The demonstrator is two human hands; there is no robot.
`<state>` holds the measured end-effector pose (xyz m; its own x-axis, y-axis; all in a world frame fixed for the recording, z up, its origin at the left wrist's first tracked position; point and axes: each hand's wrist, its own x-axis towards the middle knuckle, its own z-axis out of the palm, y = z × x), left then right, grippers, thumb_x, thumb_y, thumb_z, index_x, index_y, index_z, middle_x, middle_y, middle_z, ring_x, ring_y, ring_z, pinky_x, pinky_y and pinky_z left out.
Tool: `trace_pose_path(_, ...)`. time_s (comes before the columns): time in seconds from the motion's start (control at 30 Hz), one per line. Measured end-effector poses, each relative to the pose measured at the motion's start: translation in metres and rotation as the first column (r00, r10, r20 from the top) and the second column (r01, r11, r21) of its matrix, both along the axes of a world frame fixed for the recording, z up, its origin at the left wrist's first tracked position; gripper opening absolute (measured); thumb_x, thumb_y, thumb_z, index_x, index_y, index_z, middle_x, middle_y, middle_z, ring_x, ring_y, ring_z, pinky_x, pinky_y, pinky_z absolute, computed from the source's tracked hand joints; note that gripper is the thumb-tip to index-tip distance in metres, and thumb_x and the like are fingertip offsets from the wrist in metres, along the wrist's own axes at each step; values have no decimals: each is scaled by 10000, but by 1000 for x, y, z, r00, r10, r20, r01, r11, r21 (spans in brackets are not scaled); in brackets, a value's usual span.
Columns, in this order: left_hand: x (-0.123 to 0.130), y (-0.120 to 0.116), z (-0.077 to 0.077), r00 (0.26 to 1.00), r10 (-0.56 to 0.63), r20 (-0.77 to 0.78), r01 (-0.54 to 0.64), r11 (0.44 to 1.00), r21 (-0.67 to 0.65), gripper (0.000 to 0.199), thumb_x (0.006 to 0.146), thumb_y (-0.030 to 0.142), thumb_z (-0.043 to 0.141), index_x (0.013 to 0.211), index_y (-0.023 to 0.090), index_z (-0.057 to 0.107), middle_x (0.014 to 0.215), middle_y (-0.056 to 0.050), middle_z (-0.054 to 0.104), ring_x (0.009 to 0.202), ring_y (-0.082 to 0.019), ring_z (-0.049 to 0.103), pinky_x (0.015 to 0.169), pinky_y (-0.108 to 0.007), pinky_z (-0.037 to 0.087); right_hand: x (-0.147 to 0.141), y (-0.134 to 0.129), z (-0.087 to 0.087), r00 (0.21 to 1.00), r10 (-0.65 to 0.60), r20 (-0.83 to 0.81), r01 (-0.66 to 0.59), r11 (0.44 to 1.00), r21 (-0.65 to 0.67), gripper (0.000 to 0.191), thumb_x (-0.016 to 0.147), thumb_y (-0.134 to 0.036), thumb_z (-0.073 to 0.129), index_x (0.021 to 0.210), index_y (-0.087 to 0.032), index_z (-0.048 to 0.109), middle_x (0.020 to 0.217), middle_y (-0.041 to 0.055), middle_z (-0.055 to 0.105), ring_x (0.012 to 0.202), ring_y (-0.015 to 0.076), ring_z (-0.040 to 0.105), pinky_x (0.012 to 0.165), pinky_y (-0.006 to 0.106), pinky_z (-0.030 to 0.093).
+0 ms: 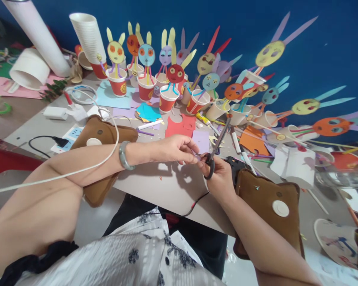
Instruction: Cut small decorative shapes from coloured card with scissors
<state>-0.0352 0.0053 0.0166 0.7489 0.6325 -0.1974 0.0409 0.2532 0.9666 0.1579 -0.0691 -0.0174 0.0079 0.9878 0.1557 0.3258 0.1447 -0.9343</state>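
Over the front of the table, my right hand (220, 176) grips a pair of scissors (221, 138) by the dark handles, with the blades pointing up and away from me. My left hand (180, 150), a bangle on its wrist, meets it fingertip to fingertip. Between the left fingers is a small scrap of purple paper (198, 157), mostly hidden by them. Just beyond the hands lie a cut red paper sheet (181, 126) and a light purple paper piece (201, 140). A tiny orange scrap (160, 178) rests on the tabletop near my left hand.
Paper cups (117, 84) holding rabbit-eared paper figures (211, 81) line the blue wall. Brown cushions (268, 210) lie beside both forearms. A white cable (77, 171) crosses my left arm. Markers (235, 140), orange paper (254, 141) and a stack of cups (88, 37) stand or lie around.
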Motion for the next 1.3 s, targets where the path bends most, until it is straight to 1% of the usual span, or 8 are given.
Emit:
trace_pose_path(0.07,0,-1,-1,999,-47,-5,47,999,12,246,754,145,759,957,107,625,763,-2,671,657,-70,623,619,-207,499,0,0,-1,1000,17,-4,-17,1000,8,303,794,-453,751,695,-205,608,688,-3,607,624,141,504,642,290,443)
trace_pose_path(0.17,-1,-3,5,998,-49,-31,51,995,80,102,780,151,732,825,105,654,697,14,645,630,-51,586,598,-181,474,-2,0,0,999,32,6,-32,999,-1,293,795,-451,747,702,-210,608,693,2,613,633,152,519,642,297,441)
trace_pose_path(0.23,-2,-3,10,999,-3,-46,7,995,100,79,791,145,716,774,107,648,664,21,630,620,-50,580,593,-178,469,-2,-1,1,999,29,16,-28,1000,-7,277,795,-437,743,710,-212,606,696,0,606,632,152,514,636,296,431)
trace_pose_path(0.37,-2,-1,17,991,133,-12,-132,990,58,79,819,98,665,767,110,607,666,16,648,594,-53,592,596,-194,476,1,0,6,998,32,58,-31,999,-16,286,787,-442,739,704,-210,593,693,-6,579,631,146,488,635,294,407)
trace_pose_path(0.6,-5,5,20,971,229,66,-232,972,43,84,824,62,650,776,106,598,661,10,667,555,-46,589,589,-203,479,12,6,20,957,259,132,-238,959,-151,515,761,-695,676,670,-204,551,659,-2,528,625,150,456,603,288,364)
trace_pose_path(0.7,-5,7,20,968,240,67,-244,968,52,82,820,57,644,767,104,604,663,3,667,559,-47,588,586,-205,474,13,7,22,936,317,152,-290,940,-178,558,768,-737,641,648,-201,546,645,1,526,619,150,451,595,288,358)
trace_pose_path(1.03,-7,7,22,976,214,36,-216,974,69,133,782,7,571,702,113,579,609,21,628,547,-46,561,591,-204,464,16,6,26,904,411,114,-374,893,-250,588,772,-769,613,661,-196,540,622,-18,468,594,136,404,583,283,331)
trace_pose_path(1.3,-5,7,23,978,210,16,-211,975,67,139,770,-3,564,693,110,585,591,22,610,549,-54,555,583,-208,456,16,7,23,907,416,63,-385,881,-273,609,731,-785,647,639,-192,545,608,-20,457,598,132,388,577,279,311)
